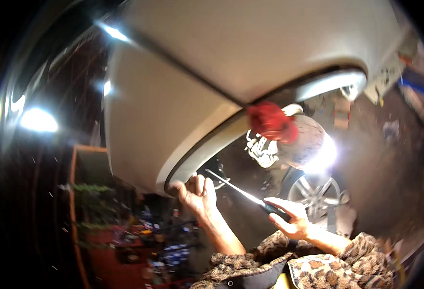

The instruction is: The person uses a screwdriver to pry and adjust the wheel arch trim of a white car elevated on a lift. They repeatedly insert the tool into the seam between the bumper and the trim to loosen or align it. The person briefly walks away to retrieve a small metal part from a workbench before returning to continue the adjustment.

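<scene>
A pale car body panel [212,53] fills the upper middle, with a curved wheel arch trim [212,147] along its lower edge. At the lower left end of that trim, my left hand [196,195] is closed on the edge, thumb against it and fingers curled. My right hand [291,217] grips the dark handle of a screwdriver [241,191]. Its long bright shaft points up and left toward my left hand, and the tip appears apart from the trim.
Beyond the trim a person in a red cap [272,123] bends close to the arch, a white glove [262,150] showing. A glaring light [320,154] shines beside them. A wheel [314,192] is beyond my right hand. Cluttered items [159,241] fill the lower left.
</scene>
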The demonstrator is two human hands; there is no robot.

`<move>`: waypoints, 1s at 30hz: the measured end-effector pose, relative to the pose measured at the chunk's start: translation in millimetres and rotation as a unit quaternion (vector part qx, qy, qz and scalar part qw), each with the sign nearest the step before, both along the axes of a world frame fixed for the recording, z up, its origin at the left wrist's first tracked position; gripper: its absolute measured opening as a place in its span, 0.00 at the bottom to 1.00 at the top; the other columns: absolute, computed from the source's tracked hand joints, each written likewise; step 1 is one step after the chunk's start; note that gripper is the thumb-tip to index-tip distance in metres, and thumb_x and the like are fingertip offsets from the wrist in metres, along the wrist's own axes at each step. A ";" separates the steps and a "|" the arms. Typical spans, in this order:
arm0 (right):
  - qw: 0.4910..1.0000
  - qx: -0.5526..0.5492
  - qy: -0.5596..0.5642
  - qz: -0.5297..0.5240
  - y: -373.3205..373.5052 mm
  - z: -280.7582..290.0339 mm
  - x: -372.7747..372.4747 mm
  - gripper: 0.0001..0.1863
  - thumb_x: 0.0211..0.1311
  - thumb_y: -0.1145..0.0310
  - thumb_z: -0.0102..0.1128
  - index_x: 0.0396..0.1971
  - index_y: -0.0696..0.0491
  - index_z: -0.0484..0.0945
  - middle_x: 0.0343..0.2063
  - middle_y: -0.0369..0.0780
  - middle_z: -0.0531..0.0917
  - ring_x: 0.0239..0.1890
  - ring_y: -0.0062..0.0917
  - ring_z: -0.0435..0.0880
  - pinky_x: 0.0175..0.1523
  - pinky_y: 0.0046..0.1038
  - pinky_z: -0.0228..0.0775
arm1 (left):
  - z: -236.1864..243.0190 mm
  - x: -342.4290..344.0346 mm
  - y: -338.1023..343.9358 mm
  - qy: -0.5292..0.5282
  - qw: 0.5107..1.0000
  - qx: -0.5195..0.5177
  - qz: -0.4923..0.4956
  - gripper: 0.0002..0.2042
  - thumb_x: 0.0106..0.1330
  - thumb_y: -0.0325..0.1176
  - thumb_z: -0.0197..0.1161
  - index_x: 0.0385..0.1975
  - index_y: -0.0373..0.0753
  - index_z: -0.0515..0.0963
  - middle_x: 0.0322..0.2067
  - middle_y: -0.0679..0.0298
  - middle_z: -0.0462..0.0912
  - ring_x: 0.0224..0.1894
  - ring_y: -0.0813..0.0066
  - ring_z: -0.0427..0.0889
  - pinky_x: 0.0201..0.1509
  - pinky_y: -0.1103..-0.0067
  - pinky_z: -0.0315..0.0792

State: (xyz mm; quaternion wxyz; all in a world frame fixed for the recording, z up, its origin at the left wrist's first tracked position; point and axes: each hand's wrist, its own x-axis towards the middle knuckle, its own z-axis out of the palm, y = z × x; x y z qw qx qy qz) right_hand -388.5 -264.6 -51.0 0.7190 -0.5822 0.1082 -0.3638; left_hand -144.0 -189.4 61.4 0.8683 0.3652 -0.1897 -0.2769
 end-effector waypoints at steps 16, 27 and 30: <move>0.984 0.058 -0.168 -0.014 -2.3 -48.8 27.2 0.22 0.61 0.65 0.58 0.56 0.52 0.74 0.27 0.41 0.79 0.24 0.33 0.79 0.30 0.31 0.72 | 17.2 -38.0 -23.3 -0.036 0.984 0.173 -0.003 0.30 0.59 0.68 0.51 0.21 0.41 0.66 0.11 0.77 0.52 0.12 0.86 0.47 0.15 0.85 0.43; 0.981 0.063 -0.181 -0.018 3.9 -47.2 32.2 0.22 0.60 0.68 0.59 0.55 0.56 0.74 0.26 0.42 0.79 0.24 0.32 0.79 0.30 0.30 0.72 | 25.5 -50.7 -22.2 -0.046 0.970 0.230 0.062 0.33 0.60 0.71 0.46 0.26 0.41 0.71 0.10 0.76 0.53 0.11 0.86 0.48 0.15 0.86 0.46; 0.985 0.059 -0.160 -0.016 1.5 -47.7 30.5 0.22 0.61 0.67 0.58 0.56 0.56 0.74 0.27 0.42 0.80 0.25 0.31 0.80 0.31 0.30 0.73 | 27.1 -41.1 -17.9 -0.017 0.971 0.234 0.040 0.33 0.60 0.71 0.46 0.28 0.40 0.72 0.10 0.76 0.53 0.12 0.86 0.48 0.16 0.85 0.46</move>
